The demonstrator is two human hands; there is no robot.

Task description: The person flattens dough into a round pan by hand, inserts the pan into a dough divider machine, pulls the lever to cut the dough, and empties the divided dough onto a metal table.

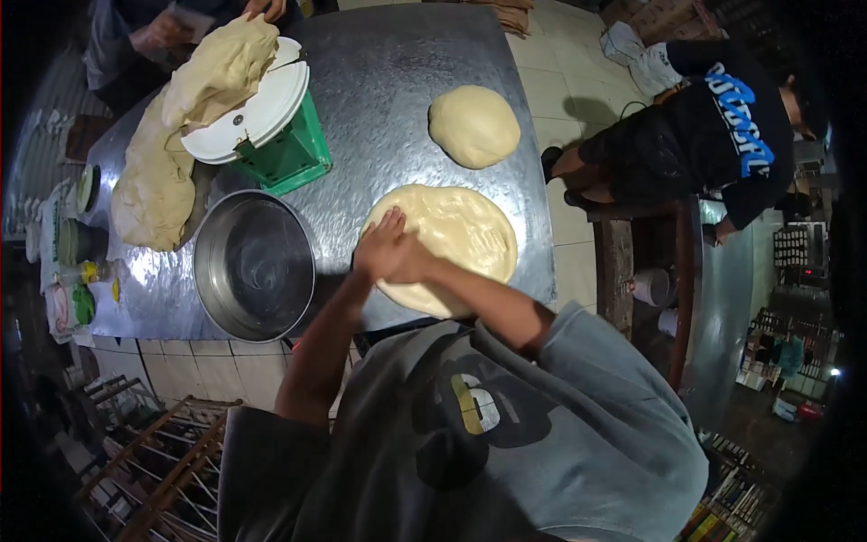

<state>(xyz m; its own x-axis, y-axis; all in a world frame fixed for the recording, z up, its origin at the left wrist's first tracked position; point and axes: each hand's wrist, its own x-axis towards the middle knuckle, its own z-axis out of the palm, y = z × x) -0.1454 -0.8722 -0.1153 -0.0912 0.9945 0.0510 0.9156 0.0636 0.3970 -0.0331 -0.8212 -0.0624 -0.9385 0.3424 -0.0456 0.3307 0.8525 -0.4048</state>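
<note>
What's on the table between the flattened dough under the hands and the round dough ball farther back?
Nothing: the head view shows only bare metal table between the flattened dough and the dough ball.

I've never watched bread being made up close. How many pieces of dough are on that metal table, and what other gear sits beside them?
Flattened dough disc, under both hands: 1
Round dough ball: 1
Large dough masses, one on the scale, one on the table: 2
Green scale with white pan: 1
Steel bowl: 1
Total: 6
</note>
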